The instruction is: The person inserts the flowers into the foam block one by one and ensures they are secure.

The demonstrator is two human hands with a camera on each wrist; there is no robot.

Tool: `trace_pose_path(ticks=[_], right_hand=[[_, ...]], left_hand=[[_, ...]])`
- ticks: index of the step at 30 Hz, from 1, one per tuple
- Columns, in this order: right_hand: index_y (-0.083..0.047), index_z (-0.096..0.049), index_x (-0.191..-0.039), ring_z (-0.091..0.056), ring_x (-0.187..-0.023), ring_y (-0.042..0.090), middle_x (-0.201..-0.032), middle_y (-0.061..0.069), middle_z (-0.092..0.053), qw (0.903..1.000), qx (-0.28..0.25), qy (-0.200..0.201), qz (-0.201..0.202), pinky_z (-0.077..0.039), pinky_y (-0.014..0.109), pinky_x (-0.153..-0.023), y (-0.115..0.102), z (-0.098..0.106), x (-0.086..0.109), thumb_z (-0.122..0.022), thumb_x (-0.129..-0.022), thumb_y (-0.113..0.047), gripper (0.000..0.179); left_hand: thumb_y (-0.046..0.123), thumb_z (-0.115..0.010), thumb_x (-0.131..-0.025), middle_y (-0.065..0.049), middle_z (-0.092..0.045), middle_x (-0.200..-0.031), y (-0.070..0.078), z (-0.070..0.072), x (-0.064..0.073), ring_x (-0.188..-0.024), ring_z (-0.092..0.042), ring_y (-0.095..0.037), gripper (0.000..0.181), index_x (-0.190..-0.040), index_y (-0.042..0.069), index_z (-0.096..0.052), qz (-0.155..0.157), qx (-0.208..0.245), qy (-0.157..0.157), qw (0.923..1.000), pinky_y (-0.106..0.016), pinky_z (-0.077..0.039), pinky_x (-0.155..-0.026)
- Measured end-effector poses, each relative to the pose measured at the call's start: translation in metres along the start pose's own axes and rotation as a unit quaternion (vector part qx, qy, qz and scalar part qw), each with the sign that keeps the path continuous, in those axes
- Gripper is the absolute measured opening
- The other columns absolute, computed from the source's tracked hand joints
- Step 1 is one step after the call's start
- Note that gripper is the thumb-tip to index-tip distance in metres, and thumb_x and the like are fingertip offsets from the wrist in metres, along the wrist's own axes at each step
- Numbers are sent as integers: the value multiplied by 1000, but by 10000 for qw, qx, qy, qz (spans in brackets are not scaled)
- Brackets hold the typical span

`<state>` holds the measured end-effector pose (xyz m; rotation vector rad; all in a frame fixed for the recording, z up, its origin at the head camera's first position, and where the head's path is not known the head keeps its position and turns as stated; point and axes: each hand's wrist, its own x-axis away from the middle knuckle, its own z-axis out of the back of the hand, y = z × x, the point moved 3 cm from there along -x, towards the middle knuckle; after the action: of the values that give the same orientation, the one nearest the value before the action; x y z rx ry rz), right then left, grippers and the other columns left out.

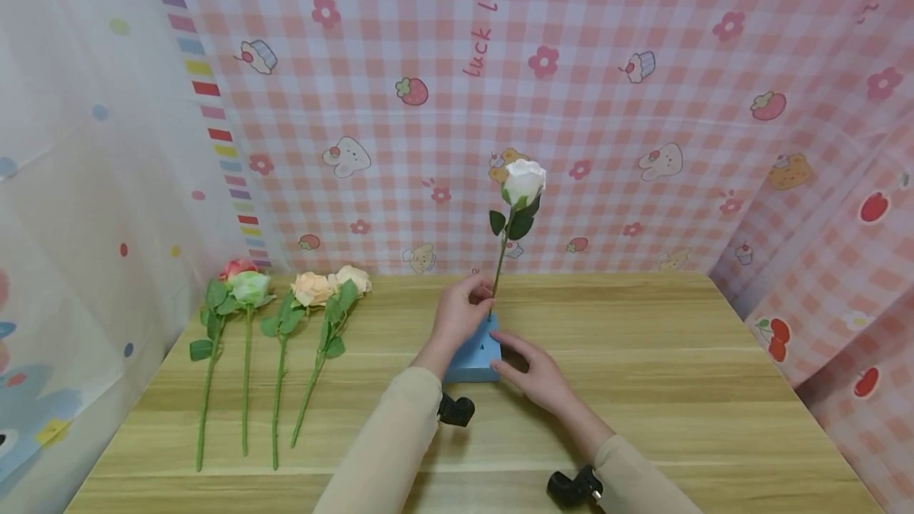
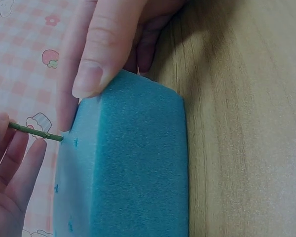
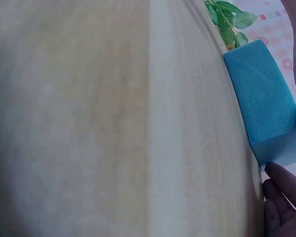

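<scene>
A white artificial rose [image 1: 524,183] stands nearly upright, leaning slightly right, its stem held by my left hand [image 1: 460,317]. In the left wrist view the green stem [image 2: 37,132] is pinched between the fingertips, and its lower end meets the top face of a blue foam block [image 2: 138,163]. How deep it sits cannot be told. Small dark marks dot that face. My right hand [image 1: 534,375] holds the right end of the block, thumb and forefinger on its edges. From the right wrist view, the block [image 3: 264,94] lies on the table with fingers at its near end.
Several artificial roses lie side by side on the left of the wooden table [image 1: 607,324], among them a green-white rose [image 1: 249,289] and a peach rose [image 1: 312,289]. A checked pink cloth [image 1: 443,133] hangs behind. Black devices [image 1: 455,409] sit at both wrists.
</scene>
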<state>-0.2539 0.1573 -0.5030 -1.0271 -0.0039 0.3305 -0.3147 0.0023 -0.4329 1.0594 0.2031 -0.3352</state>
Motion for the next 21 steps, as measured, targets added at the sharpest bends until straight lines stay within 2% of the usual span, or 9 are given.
trace_pose_path(ticks=[5, 11, 21], right_hand=[[-15, -57, -141, -43, -136, 33, -144, 12, -53, 10000, -11, 23, 52, -30, 53, -113, -1, 0, 0, -69, -95, -26, 49], [-18, -57, -141, -42, -137, 32, -145, 10, -52, 10000, -39, 0, -65, -29, 52, -114, 0, 0, 0, -70, -94, -27, 50], [-15, -56, -141, -42, -137, 33, -145, 11, -51, 9999, -104, -5, 11, -29, 54, -113, -1, 0, 0, -69, -95, -26, 49]], left_hand=[[2, -71, -90, -5, -71, -92, -4, -3, 1, -89, -67, -22, 15, -103, 9, -69, -12, -104, 31, 9999, -35, -56, -81], [2, -71, -90, -7, -71, -93, -6, -3, 3, -89, -67, -22, 15, -104, 7, -68, 53, -99, 11, 9999, -36, -56, -82], [2, -72, -90, -6, -71, -95, -11, -3, 9, -88, -67, -21, 20, -109, 6, -69, 114, 120, -31, 9999, -34, -56, -82]])
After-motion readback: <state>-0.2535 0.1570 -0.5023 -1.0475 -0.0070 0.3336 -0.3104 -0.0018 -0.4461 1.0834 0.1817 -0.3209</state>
